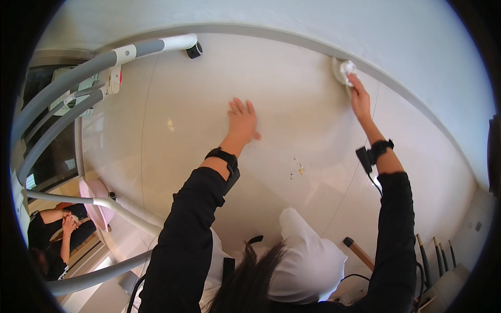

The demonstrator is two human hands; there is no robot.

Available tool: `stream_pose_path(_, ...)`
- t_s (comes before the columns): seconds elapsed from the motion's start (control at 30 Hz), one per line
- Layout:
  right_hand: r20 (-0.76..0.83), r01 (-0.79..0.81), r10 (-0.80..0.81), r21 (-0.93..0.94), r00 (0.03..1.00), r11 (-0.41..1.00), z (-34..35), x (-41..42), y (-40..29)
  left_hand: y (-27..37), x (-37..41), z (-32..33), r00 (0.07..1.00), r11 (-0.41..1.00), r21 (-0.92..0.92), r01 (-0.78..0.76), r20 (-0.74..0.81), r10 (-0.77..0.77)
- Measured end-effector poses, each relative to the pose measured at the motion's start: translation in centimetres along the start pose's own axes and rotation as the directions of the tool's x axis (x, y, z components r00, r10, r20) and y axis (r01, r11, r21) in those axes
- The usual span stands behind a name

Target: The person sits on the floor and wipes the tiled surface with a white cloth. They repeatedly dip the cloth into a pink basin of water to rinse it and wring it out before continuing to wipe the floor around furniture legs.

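Note:
My left hand (pixel 242 123) rests palm down on the pale tiled floor (pixel 195 94), fingers apart, holding nothing. My right arm reaches out to the far right, where my right hand (pixel 359 96) grips a crumpled white cloth or tissue (pixel 346 69). The cloth lies against the floor beside the grey skirting board (pixel 305 40) at the foot of the wall. Between my arms, nearer my body, is a small patch of dark and yellowish debris (pixel 300 170) on the tiles. My fingers partly hide the cloth.
A grey-and-white tubular rack (pixel 150 47) on a black caster (pixel 194 50) stands at the left. Beyond its lower bars are a pink basin (pixel 96 203) and another person's hands (pixel 69 223). Dark tapered furniture legs (pixel 424 260) stick up at the lower right, near a wooden leg (pixel 358 252).

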State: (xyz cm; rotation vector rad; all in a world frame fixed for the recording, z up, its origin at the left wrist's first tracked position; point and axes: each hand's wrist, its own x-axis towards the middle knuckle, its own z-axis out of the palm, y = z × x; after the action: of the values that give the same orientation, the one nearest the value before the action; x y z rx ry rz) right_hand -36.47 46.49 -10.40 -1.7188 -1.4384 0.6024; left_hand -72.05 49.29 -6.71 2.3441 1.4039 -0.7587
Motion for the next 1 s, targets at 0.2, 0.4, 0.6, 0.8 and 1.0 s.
stream_pose_path(0.2, 0.032, 0.385, -0.384, -0.064, 0.923, 0.921, 11.7, 6.4, -3.1, -0.1, -0.5, -0.2, 0.998, 1.0, -0.011, 0.024, 0.064, -0.023)
stream_pose_path(0.4, 0.178, 0.456, -0.456, 0.044, 0.872, 0.889, 23.3, 13.0, -8.9, 0.2, -0.1, 0.3, 0.999, 0.999, -0.031, 0.011, 0.038, -0.01)
stream_pose_path(0.6, 0.337, 0.531, -0.447, -0.217, 0.828, 0.819, 30.0, 15.8, -13.6, -0.1, -0.2, 1.0, 0.996, 0.999, 0.03, 0.022, -0.087, -0.019)
stream_pose_path(0.8, 0.571, 0.712, -0.542, -0.112, 0.617, 0.693, 26.3, 14.8, -13.2, -0.3, -0.4, 0.0, 0.999, 0.999, -0.009, 0.049, 0.008, -0.049)
stream_pose_path(1.0, 0.644, 0.618, -0.599, 0.241, 0.475, 0.749, 13.7, 2.1, -8.2, -0.6, -0.5, -0.1, 0.999, 0.999, -0.016, 0.044, 0.027, -0.044)
